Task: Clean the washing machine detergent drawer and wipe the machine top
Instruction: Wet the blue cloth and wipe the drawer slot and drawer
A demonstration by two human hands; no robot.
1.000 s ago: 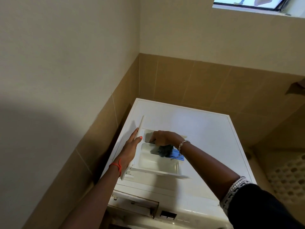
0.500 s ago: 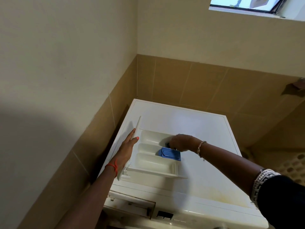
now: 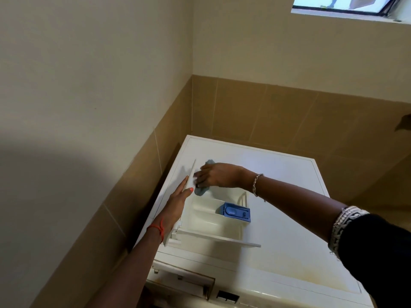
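Your right hand (image 3: 214,177) grips a blue-grey cloth (image 3: 200,191) inside the white plastic detergent drawer (image 3: 208,222); your left hand (image 3: 176,207), fingers straight, touches its left panel.

Your hands work at the drawer on top of the washing machine.

The detergent drawer (image 3: 206,221) lies flat on the machine top (image 3: 278,174), its front panel (image 3: 191,174) standing on edge at the left. Your left hand (image 3: 175,207), red thread at the wrist, rests with straight fingers against that panel. Your right hand (image 3: 218,175), bracelet on the wrist, grips a blue-grey cloth (image 3: 201,190) and presses it into the drawer's far-left corner, just beside the panel. A blue insert (image 3: 235,212) sits in the drawer's right part. The open drawer slot (image 3: 182,283) shows at the machine's front, and a yellowish stain (image 3: 300,276) marks the top's near right. Tan tiles (image 3: 266,112) line the walls behind; a window (image 3: 338,3) sits high up.
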